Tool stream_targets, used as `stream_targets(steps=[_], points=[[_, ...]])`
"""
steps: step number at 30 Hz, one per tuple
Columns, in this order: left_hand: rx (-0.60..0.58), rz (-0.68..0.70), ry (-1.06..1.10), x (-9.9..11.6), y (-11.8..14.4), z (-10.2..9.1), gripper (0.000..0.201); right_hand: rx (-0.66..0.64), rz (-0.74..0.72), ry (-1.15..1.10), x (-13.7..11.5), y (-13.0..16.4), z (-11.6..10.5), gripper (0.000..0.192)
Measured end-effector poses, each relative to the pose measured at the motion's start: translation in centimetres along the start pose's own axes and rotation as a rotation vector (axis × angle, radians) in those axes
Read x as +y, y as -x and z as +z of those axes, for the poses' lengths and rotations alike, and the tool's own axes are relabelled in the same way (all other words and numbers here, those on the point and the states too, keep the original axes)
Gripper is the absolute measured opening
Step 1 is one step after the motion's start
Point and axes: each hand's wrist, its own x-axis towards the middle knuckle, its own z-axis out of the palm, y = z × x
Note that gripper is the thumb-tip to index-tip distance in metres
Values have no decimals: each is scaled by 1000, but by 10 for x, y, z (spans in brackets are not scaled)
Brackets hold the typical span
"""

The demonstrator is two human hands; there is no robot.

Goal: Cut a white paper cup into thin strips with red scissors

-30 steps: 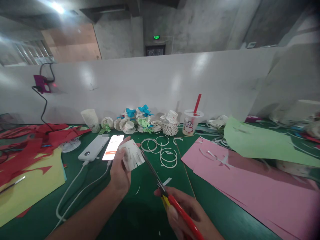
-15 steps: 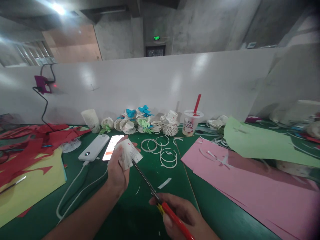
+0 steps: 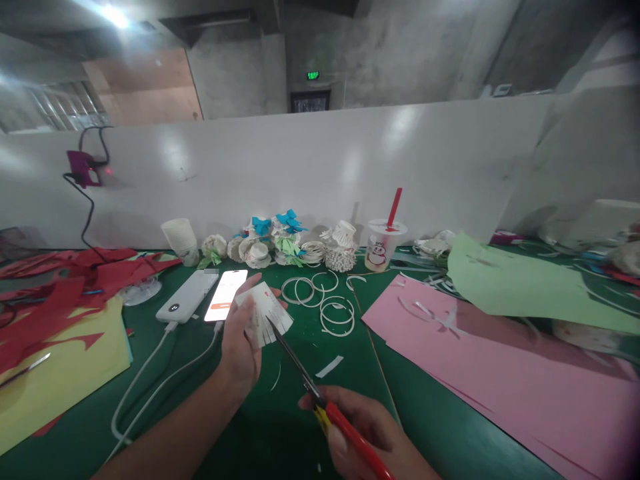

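My left hand (image 3: 241, 340) is closed around a white paper cup (image 3: 265, 308) whose wall is slit into strips that fan out toward the right. Red-and-yellow-handled scissors (image 3: 345, 427) are gripped in my right hand (image 3: 367, 427), their blades reaching up and left to the cup's cut edge. The blade tips touch or overlap the strips; whether they are parted I cannot tell. Just beyond my left hand lies a lit phone (image 3: 227, 295). Several thin white paper rings (image 3: 337, 316) rest on the green table (image 3: 295, 427), with a white paper scrap (image 3: 329, 367) nearer the scissors.
A white power bank (image 3: 187, 295) and its cable lie at left, by red and yellow sheets (image 3: 100, 357). Paper-cup flowers (image 3: 260, 243), stacked cups (image 3: 181, 240) and a drink cup with a red straw (image 3: 383, 247) line the partition. Pink paper (image 3: 480, 360) covers the right.
My left hand and the paper cup have shifted slightly right and down. The scissor tips have moved a little to the right along with the cup's strips.
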Motion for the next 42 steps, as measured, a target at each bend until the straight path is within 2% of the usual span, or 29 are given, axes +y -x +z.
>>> stream_targets(steps=[13,17,21,26,30,38,42], points=[[31,-46,-14,-8,11,3,43,28,3,-37,-5,2,2,51],[41,-52,-22,-10,12,1,36,101,-1,-104,-6,6,4,41],[55,-40,-18,-11,12,2,32,135,-34,-118,-6,8,4,45],[89,-32,-11,-10,14,4,32,76,-21,-71,-5,5,0,43],[112,-43,-14,-9,14,6,34,93,-45,-9,-3,5,-2,42],[118,-42,-24,-9,14,6,31,162,-11,-23,-5,7,1,49],[118,-42,-38,-10,15,7,32,138,-60,-16,-5,7,1,49]])
